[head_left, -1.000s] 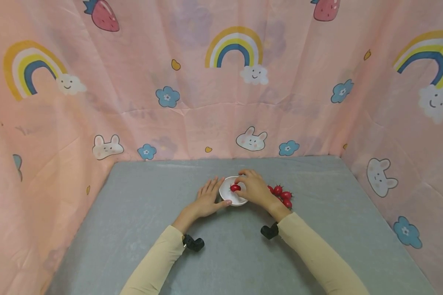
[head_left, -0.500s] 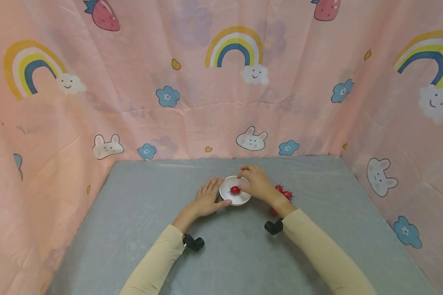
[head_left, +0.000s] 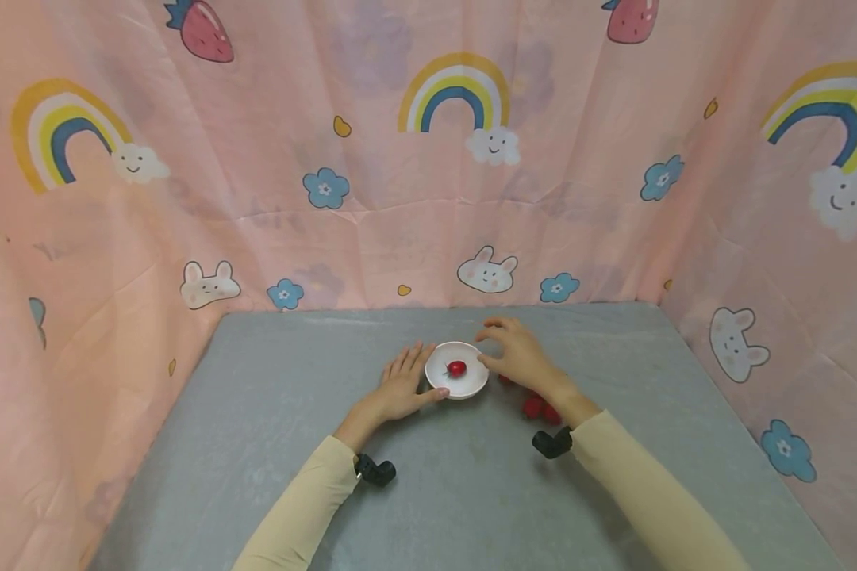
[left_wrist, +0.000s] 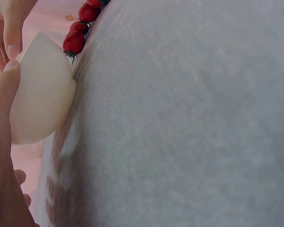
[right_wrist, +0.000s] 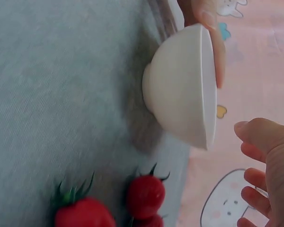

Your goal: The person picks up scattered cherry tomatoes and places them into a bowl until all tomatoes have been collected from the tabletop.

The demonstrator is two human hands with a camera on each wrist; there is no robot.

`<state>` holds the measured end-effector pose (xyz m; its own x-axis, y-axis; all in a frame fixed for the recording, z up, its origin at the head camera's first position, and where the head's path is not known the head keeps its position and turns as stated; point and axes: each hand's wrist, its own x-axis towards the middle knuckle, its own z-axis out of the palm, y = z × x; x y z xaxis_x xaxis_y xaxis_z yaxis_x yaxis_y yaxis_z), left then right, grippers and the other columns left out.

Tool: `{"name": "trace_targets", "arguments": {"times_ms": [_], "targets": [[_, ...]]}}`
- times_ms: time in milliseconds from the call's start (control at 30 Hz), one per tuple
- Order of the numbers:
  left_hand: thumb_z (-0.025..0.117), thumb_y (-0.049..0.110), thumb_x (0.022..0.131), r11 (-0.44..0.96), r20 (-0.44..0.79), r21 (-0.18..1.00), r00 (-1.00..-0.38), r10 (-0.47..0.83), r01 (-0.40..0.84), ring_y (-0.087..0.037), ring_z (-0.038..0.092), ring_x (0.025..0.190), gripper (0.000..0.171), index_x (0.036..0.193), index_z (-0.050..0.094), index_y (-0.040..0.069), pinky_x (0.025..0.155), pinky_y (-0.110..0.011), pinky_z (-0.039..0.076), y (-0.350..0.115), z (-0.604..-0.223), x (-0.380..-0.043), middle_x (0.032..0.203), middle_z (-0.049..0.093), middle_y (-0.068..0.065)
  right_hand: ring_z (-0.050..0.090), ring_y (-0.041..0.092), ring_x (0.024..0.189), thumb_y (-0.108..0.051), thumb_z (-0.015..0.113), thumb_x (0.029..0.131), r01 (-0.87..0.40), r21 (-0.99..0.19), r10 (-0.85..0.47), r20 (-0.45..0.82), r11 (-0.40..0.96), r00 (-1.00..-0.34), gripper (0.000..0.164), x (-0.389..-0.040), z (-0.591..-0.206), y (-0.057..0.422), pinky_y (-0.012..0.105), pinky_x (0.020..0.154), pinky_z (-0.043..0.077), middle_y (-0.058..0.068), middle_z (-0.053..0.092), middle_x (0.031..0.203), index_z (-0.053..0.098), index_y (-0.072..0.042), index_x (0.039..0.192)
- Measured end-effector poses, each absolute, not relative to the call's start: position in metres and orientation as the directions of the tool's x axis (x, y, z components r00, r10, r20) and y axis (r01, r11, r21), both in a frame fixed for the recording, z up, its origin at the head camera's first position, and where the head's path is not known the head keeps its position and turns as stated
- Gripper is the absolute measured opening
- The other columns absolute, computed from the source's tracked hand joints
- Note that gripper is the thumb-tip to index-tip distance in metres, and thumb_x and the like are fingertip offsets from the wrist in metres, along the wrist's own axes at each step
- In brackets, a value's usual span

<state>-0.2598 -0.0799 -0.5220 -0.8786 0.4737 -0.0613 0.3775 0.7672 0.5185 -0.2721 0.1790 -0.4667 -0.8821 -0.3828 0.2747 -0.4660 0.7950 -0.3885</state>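
A small white bowl (head_left: 439,384) stands upright on the table, with one red cherry tomato (head_left: 457,368) inside, its green stem end facing left. My left hand (head_left: 398,389) lies along the bowl's left side, fingers straight and spread, thumb on the near rim. Just right of the bowl hovers my right hand (head_left: 520,354); its fingers are loosely bent and nothing is between them. Under the right wrist lie more cherry tomatoes (head_left: 533,407), partly hidden by the hand and forearm. The right wrist view shows a tomato (right_wrist: 145,196) beside the bowl (right_wrist: 180,85).
A grey cloth-like surface covers the table (head_left: 428,492). Pink curtains (head_left: 357,238) with rainbows, rabbits and flowers stand at the back and both sides. Each wrist wears a black camera mount, such as the left one (head_left: 375,470).
The right hand has let go of the cherry tomato in the bowl and drawn back to the right, over the other tomatoes. The left hand has stayed in place.
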Motion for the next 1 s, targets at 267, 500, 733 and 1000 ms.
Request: {"name": "trace_targets", "arguments": {"times_ms": [267, 500, 733, 1000], "targets": [[0.051, 0.067, 0.092, 0.765, -0.043, 0.514, -0.880, 0.474, 0.387, -0.037, 0.005, 0.156, 0.091, 0.161, 0.007, 0.027, 0.121, -0.063, 0.011, -0.079, -0.524, -0.260, 0.169, 0.008, -0.011, 0.050, 0.037, 0.128, -0.023, 0.078, 0.084, -0.483, -0.381, -0.378, 0.320, 0.788, -0.869, 0.032, -0.262, -0.472, 0.206, 0.059, 0.106, 0.041, 0.017, 0.059, 0.133, 0.072, -0.011, 0.113], [0.052, 0.065, 0.092, 0.762, -0.037, 0.520, -0.881, 0.471, 0.386, -0.038, 0.004, 0.156, 0.091, 0.161, 0.007, 0.027, 0.121, -0.063, 0.010, -0.079, -0.524, -0.260, 0.169, 0.008, -0.012, 0.049, 0.036, 0.126, -0.027, 0.079, 0.084, -0.482, -0.385, -0.386, 0.301, 0.787, -0.872, 0.036, -0.253, -0.484, 0.225, 0.059, 0.107, 0.040, 0.018, 0.059, 0.131, 0.071, -0.010, 0.115], [0.051, 0.067, 0.092, 0.774, -0.059, 0.509, -0.881, 0.469, 0.377, -0.037, 0.004, 0.156, 0.091, 0.161, 0.006, 0.027, 0.121, -0.062, 0.011, -0.080, -0.523, -0.259, 0.169, 0.007, -0.011, 0.049, 0.037, 0.125, -0.029, 0.081, 0.082, -0.460, -0.360, -0.377, 0.280, 0.812, -0.883, 0.041, -0.249, -0.497, 0.230, 0.060, 0.108, 0.039, 0.018, 0.059, 0.131, 0.071, -0.011, 0.117], [0.050, 0.069, 0.091, 0.770, -0.056, 0.517, -0.883, 0.466, 0.373, -0.036, 0.004, 0.156, 0.091, 0.160, 0.006, 0.030, 0.121, -0.063, 0.010, -0.080, -0.525, -0.261, 0.169, 0.007, -0.009, 0.049, 0.037, 0.127, -0.029, 0.082, 0.080, -0.437, -0.354, -0.366, 0.252, 0.827, -0.896, 0.041, -0.248, -0.506, 0.231, 0.062, 0.108, 0.037, 0.019, 0.058, 0.133, 0.072, -0.012, 0.116]]}}
